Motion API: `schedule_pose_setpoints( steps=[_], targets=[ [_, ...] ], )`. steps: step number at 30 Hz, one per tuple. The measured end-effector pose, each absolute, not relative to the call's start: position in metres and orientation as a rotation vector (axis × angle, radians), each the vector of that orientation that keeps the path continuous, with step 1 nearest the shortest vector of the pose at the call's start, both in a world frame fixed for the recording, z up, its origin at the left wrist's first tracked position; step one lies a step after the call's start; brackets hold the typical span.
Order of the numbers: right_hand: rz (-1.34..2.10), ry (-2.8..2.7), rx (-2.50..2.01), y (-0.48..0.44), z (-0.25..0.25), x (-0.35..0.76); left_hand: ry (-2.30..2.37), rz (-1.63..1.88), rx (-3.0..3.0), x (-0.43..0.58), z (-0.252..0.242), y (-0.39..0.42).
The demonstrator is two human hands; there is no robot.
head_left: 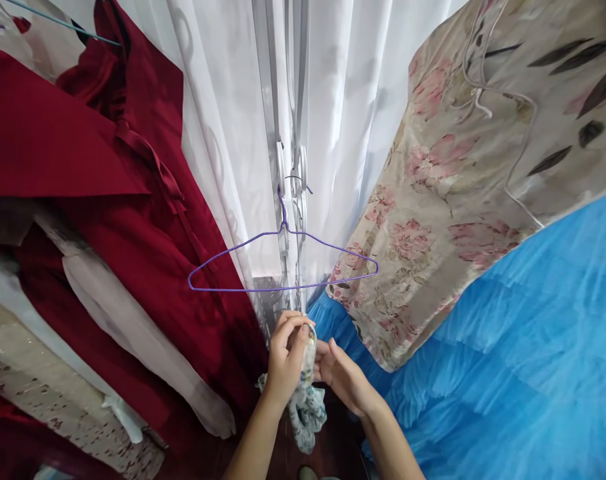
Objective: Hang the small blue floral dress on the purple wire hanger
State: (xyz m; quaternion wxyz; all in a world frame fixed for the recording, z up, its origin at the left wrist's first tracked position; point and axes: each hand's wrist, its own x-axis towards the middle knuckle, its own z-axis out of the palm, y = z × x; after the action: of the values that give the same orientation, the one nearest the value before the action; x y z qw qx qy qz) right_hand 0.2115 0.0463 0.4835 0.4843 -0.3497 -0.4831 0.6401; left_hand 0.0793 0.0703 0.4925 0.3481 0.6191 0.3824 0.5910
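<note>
A small pale cloth with a blue-green floral print hangs down between my two hands at the bottom centre. My left hand is closed around its top, fingers pinched over a bunched edge. My right hand touches the same cloth from the right, thumb and fingers pressed to it. Just above them an empty purple wire hanger hangs by its hook from a metal window fitting.
White sheer curtains fill the middle. A dark red garment with a whitish sash hangs on the left. A beige floral fabric and a bright blue ruffled fabric hang on the right. A white wire hanger lies against the beige fabric.
</note>
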Motion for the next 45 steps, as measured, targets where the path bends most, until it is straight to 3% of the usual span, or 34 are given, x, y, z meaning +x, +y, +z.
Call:
schedule_pose_setpoints(
  steps=[4, 9, 14, 18, 24, 28, 33, 40, 45],
  targets=[
    [1.857, -1.199, -0.791, 0.036, 0.483, 0.221, 0.983, 1.406, 1.581, 0.077, 0.480, 0.071],
    [1.804, -1.512, -0.909, 0.043, 0.489, 0.249, 0.739, 1.108, 1.299, 0.065, 0.450, 0.048],
    [1.535, -1.126, -1.108, 0.063, 0.514, 0.318, 0.833, 0.663, 1.540, 0.053, 0.422, 0.018],
    [1.245, -1.267, -1.135, 0.102, 0.545, 0.370, 1.155, 0.859, 1.731, 0.046, 0.428, 0.023],
    [0.813, -1.357, -0.972, 0.185, 0.596, 0.373, 1.180, 1.193, 1.886, 0.037, 0.498, 0.046],
    [1.114, -1.336, -0.943, 0.214, 0.611, 0.329, 1.173, 1.281, 1.794, 0.025, 0.536, 0.046],
    [1.435, -1.533, -0.860, 0.206, 0.624, 0.294, 1.163, 1.351, 1.717, -0.033, 0.541, 0.054],
    [1.419, -1.881, -0.916, 0.195, 0.645, 0.305, 1.701, 0.923, 2.378, -0.151, 0.529, 0.111],
    [1.411, -1.840, -0.937, 0.195, 0.647, 0.305, 1.835, 1.202, 2.383, -0.164, 0.570, 0.152]
  ],
)
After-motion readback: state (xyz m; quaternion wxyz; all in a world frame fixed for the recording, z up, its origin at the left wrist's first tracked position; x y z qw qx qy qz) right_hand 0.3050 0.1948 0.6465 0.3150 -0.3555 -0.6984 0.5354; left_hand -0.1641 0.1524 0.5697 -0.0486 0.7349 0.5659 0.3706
